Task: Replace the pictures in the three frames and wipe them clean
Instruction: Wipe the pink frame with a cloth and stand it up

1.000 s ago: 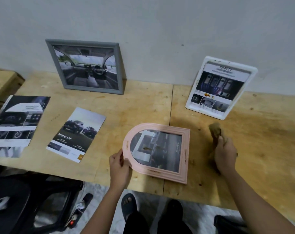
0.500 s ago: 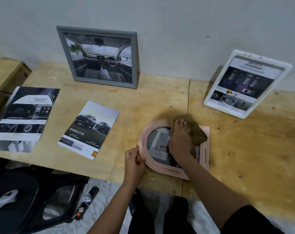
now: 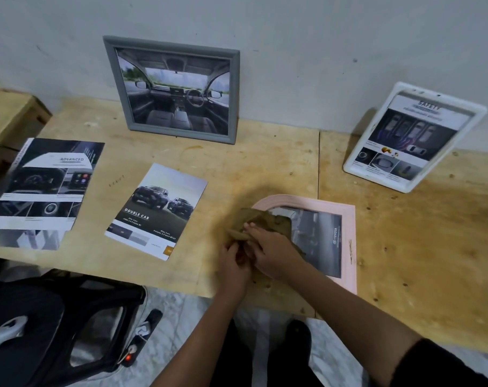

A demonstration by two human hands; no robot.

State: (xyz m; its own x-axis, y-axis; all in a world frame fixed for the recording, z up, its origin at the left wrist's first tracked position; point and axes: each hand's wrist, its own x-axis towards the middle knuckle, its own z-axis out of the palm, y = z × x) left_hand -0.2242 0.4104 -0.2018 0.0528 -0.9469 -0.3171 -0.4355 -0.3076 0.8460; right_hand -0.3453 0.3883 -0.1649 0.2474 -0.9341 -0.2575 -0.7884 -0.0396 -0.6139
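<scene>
A pink arched frame (image 3: 347, 219) lies flat on the wooden table (image 3: 265, 169) near its front edge, with a grey car picture in it. My right hand (image 3: 270, 251) presses a brown cloth (image 3: 261, 220) onto the frame's left, arched end. My left hand (image 3: 233, 265) grips that same end, partly hidden under the right hand. A grey frame (image 3: 173, 89) with a car-interior picture leans on the wall at the back. A white frame (image 3: 410, 136) with a safety leaflet stands at the back right.
Two loose car leaflets lie left of the pink frame: a "Double Cab" sheet (image 3: 157, 210) and an "Advanced" sheet (image 3: 42, 191). A dark chair or bag (image 3: 55, 328) sits below the table's front edge. A lower wooden block (image 3: 11, 118) adjoins at far left.
My right hand brought the cloth from the table on the right onto the pink frame, then slid it leftward to the arched end beside my left hand.
</scene>
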